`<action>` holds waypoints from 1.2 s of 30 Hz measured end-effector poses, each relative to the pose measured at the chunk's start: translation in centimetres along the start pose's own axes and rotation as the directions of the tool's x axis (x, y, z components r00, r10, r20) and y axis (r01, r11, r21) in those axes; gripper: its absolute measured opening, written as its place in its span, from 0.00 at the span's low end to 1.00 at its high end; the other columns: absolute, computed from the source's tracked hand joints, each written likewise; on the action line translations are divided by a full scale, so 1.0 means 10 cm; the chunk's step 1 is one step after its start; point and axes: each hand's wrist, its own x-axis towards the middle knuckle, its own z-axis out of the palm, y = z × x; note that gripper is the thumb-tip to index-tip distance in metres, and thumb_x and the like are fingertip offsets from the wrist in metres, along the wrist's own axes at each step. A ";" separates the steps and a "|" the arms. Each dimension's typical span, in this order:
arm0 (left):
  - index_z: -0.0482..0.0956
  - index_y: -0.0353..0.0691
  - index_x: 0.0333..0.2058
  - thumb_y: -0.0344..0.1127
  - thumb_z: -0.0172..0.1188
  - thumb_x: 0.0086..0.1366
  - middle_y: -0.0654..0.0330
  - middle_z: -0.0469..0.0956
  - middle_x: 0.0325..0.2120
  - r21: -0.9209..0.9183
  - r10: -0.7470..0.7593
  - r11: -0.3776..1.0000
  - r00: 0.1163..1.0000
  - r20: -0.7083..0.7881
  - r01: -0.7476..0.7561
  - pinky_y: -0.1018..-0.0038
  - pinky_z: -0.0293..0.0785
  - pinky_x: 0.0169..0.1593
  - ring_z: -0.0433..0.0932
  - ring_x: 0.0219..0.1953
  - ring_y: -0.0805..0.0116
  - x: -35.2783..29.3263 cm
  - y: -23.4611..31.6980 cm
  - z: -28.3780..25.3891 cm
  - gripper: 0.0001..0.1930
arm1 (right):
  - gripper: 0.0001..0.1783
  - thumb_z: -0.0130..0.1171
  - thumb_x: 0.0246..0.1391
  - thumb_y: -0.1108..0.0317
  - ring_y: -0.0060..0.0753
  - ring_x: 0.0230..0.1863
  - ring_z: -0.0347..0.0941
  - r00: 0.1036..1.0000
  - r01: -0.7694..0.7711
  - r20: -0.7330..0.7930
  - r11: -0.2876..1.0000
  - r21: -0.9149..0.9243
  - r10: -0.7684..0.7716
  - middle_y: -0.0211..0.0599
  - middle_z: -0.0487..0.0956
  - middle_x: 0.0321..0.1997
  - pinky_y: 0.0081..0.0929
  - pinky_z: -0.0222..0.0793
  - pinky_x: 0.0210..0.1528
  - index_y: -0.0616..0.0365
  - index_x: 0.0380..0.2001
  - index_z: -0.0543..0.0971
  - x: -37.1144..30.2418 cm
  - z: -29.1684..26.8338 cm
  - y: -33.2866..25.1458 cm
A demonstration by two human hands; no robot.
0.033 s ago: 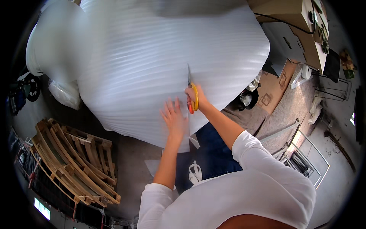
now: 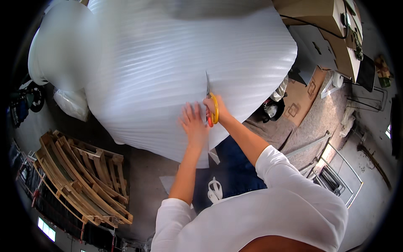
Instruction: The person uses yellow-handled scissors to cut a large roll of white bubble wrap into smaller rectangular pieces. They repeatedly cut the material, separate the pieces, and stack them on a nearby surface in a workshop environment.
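A large white ribbed foam sheet (image 2: 155, 75) spreads out in front of me. My right hand (image 2: 221, 110) is closed round the yellow and red handles of a pair of scissors (image 2: 215, 105), whose blades point away from me at the sheet. From the scissors a straight cut edge runs back to the sheet's near border. Flat on the foam, just left of that edge, rests my left hand (image 2: 194, 125) with its fingers spread and nothing in it. A white looped strap or cord (image 2: 215, 191) lies against my dark blue clothing.
Wooden pallets (image 2: 84, 176) are stacked at the lower left. A thick white roll (image 2: 63, 46) stands at the far left, above a clear plastic bag (image 2: 71, 103). Cardboard boxes (image 2: 310, 12) stand at the far right, and a metal frame (image 2: 342, 164) is nearer on that side.
My left hand has slid slightly to the right, closer to the scissors. The right hand and the scissors are almost where they were.
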 end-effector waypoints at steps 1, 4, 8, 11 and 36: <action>0.56 0.44 0.53 0.36 0.61 0.42 0.52 0.56 0.52 0.001 0.033 0.999 0.998 -0.058 -0.033 0.48 0.47 0.54 0.51 0.56 0.53 0.14 0.05 0.05 0.36 | 0.06 0.46 0.40 0.71 0.27 0.10 0.64 1.000 0.006 0.017 1.000 0.002 -0.007 0.36 0.66 0.10 0.24 0.61 0.11 0.64 0.21 0.68 -0.03 -0.04 -0.05; 0.63 0.44 0.49 0.29 0.58 0.42 0.55 0.63 0.46 -0.022 0.145 0.988 0.969 -0.201 -0.153 0.55 0.55 0.51 0.59 0.50 0.55 0.44 0.12 0.21 0.31 | 0.07 0.47 0.42 0.69 0.24 0.10 0.62 0.999 0.030 -0.022 1.000 -0.004 -0.030 0.34 0.65 0.11 0.21 0.59 0.11 0.62 0.20 0.68 -0.07 -0.12 -0.23; 0.72 0.43 0.41 0.18 0.52 0.39 0.60 0.69 0.33 -0.132 0.256 0.947 0.938 -0.234 -0.291 0.67 0.64 0.40 0.67 0.36 0.59 0.69 -0.02 0.16 0.25 | 0.10 0.49 0.46 0.64 0.22 0.13 0.63 0.998 -0.016 0.064 0.996 0.089 0.011 0.33 0.66 0.12 0.20 0.59 0.13 0.60 0.23 0.67 -0.10 -0.30 -0.24; 0.74 0.43 0.39 0.14 0.50 0.37 0.61 0.67 0.27 -0.148 0.287 0.936 0.935 -0.207 -0.320 0.69 0.64 0.32 0.66 0.29 0.61 0.74 0.07 0.04 0.26 | 0.12 0.47 0.49 0.60 0.23 0.15 0.64 0.976 -0.139 0.177 0.987 0.077 0.124 0.32 0.66 0.17 0.22 0.64 0.14 0.58 0.28 0.66 -0.12 -0.34 -0.14; 0.74 0.45 0.41 0.12 0.49 0.35 0.58 0.63 0.26 -0.308 0.182 0.925 0.970 -0.158 -0.224 0.69 0.63 0.32 0.63 0.30 0.60 0.73 0.07 -0.09 0.30 | 0.27 0.39 0.49 0.39 0.20 0.13 0.55 0.988 -0.156 0.008 0.982 0.110 0.156 0.28 0.59 0.14 0.20 0.54 0.13 0.56 0.25 0.66 -0.01 -0.04 -0.52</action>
